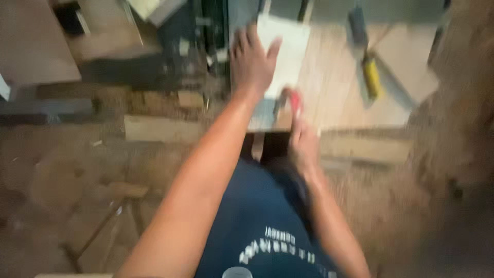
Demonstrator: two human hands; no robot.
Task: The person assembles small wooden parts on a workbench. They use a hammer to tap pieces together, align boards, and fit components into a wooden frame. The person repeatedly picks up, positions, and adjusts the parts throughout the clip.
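On the sawdust-strewn workbench (355,103), a pale flat board (288,49) lies under the left hand (251,62), fingers spread and pressing it. Just beside its near edge, the right hand (302,146) pinches a red-tipped tool (295,100). Farther right rests a yellow-handled tool (371,77).

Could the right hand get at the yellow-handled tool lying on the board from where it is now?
Probably yes. The right hand, shut on a small red thing, sits beside the board, and nothing visible stands between it and the yellow-handled tool, though blur hides detail.
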